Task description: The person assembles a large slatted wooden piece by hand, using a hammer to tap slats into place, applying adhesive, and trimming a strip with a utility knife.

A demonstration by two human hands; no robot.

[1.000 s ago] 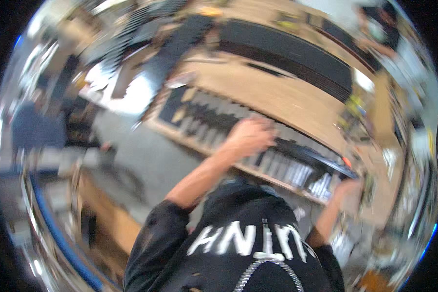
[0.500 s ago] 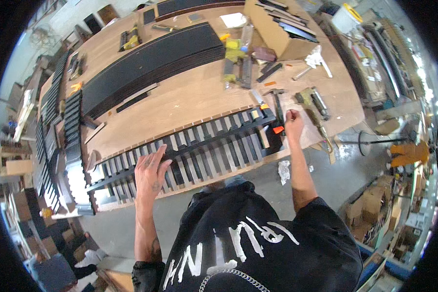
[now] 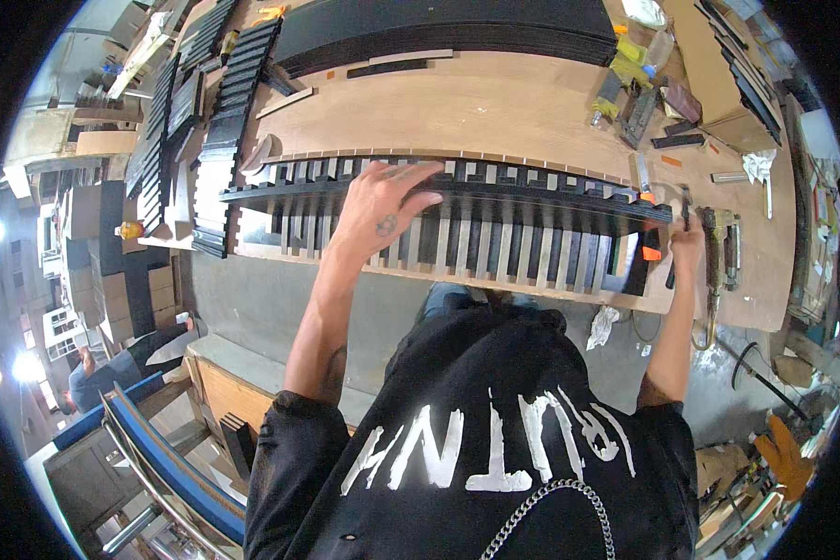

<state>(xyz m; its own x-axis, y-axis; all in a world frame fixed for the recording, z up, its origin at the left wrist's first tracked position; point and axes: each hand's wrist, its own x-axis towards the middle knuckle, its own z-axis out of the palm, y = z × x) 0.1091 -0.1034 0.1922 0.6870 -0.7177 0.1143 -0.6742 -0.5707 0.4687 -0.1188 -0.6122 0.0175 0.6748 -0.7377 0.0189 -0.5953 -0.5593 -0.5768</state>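
Observation:
A long black slatted frame (image 3: 495, 245) with pale grey strips between its dark slats lies along the near table edge. A black bar (image 3: 532, 198) runs lengthwise over it. My left hand (image 3: 383, 207) rests on the bar left of its middle, fingers stretched out and thumb apart, holding nothing. At the frame's right end my right hand (image 3: 688, 241) is closed around a hammer (image 3: 686, 198); its head shows above the fingers and dark handle below. An orange-ended tool (image 3: 651, 253) lies just left of this hand.
Dark boards (image 3: 439, 33) are stacked at the back of the wooden table (image 3: 495, 121). More slatted black pieces (image 3: 238, 89) lie at left. A yellow-green power tool (image 3: 716, 238) sits right of my right hand. A cardboard box (image 3: 733, 84) holds strips at back right.
My right hand has closed on the hammer beside it. My left hand stays on the bar, fingers still stretched. The whole view has turned and shifted.

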